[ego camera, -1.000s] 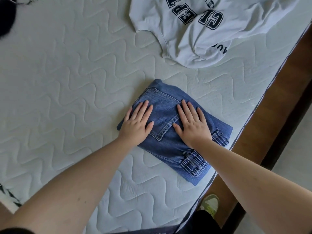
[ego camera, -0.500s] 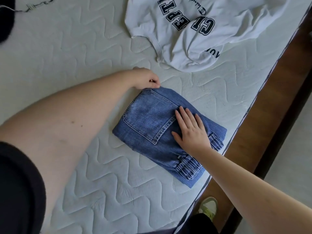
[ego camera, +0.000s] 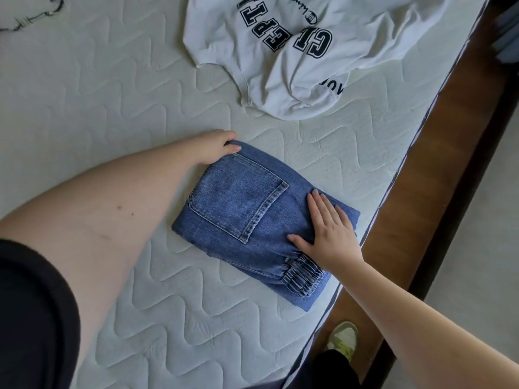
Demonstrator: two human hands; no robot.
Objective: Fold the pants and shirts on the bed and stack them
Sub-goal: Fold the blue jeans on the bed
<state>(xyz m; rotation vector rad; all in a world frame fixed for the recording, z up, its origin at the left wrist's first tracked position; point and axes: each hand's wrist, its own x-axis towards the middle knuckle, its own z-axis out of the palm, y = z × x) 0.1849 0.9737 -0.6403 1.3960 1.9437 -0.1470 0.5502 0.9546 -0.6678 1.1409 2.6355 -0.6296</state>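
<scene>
The jeans [ego camera: 252, 217] lay folded into a compact packet in the middle of the frame, pocket side up, near the right edge of the mattress [ego camera: 98, 108], with the elastic cuffs bunched at the packet's lower right. The left hand [ego camera: 216, 146] sat at the packet's upper corner, its fingers curled over the denim edge there and gripping it. The right hand [ego camera: 327, 237] lay flat on the right part of the packet, fingers straight and slightly spread, pressing the cloth down.

So the pants looked all but done: folded small, with only squaring or shifting left. The white shirt [ego camera: 309, 51] with dark letters lay crumpled and unfolded at the upper right of the frame, well apart from the jeans. Judging from this, that shirt was not yet folded and nothing was yet stacked; roughly half the visible work remained. Whether other clothes waited outside the frame could not be told.
</scene>
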